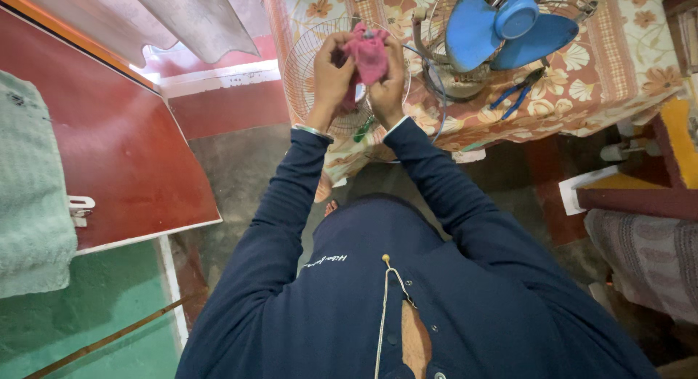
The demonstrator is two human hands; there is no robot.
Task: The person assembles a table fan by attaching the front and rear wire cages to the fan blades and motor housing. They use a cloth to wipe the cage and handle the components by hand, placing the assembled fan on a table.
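Both hands are working at the same spot, raised in front of the chest and closing on a pink cloth (368, 53) that is bunched between them. The left hand (331, 77) is gripping the cloth's left edge, its fingers curled in and pressing on the fabric, while the right hand (389, 88) is curling around the cloth's right and lower side, thumb and fingers pinching it. The cloth is sitting slightly above and between the 2 hands, its longer run going up and down, with the top of the bunch poking out past the fingertips; neither hand is clearly nearer, since each is touching it. Just behind the hands, a round wire fan guard (305, 66) is lying on the desk (582, 95), which is covered with a floral cloth; whether the pink cloth is touching the guard's wires is not clear from this view. To the right of the hands, well apart, a blue fan blade (509, 26) is resting on its motor inside the other guard half, and a pair of blue-handled pliers (520, 88) is lying just below it, beyond the right hand.
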